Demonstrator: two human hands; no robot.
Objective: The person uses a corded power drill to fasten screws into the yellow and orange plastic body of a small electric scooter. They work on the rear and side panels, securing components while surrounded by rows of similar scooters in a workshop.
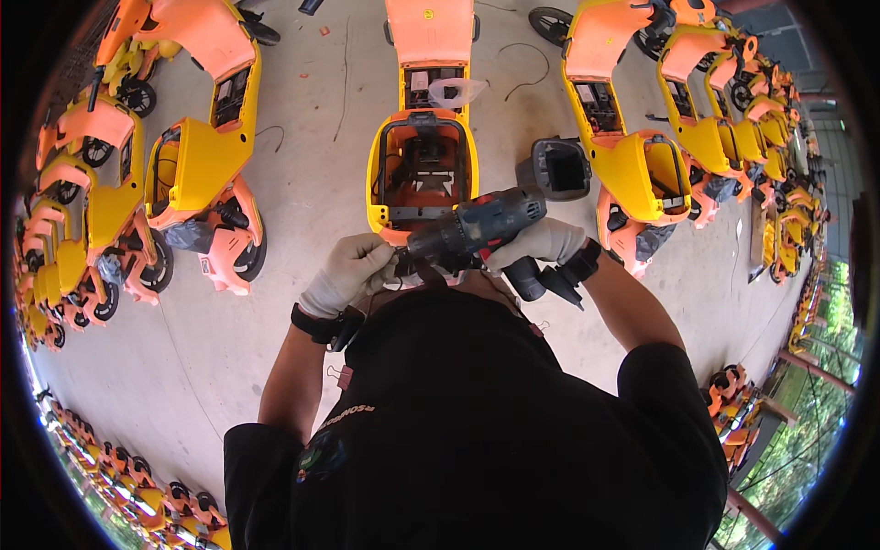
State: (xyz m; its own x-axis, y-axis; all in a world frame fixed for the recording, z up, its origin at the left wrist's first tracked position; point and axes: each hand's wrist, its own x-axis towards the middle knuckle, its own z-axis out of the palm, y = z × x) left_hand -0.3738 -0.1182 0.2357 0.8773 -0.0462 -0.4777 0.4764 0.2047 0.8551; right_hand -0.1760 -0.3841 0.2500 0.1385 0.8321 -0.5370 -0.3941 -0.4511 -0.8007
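Note:
My right hand (548, 242), in a pale work glove, is wrapped round the grip of a dark cordless drill (477, 223). The drill lies across in front of my chest, its nose pointing left and slightly down. At that nose, my gloved left hand (351, 270) is closed in a pinch; whatever sits between its fingers is too small to make out. Just beyond the drill stands an orange and yellow scooter (376, 174), its seat off and its rear compartment open. Part of its near end is hidden by the drill and my hands.
A black plastic bin-like tub (555, 169) sits on the floor right of the scooter. A clear plastic bag (456, 92) lies on the scooter's footboard. Rows of similar scooters flank both sides, the nearest being a left scooter (197, 165) and a right scooter (642, 170).

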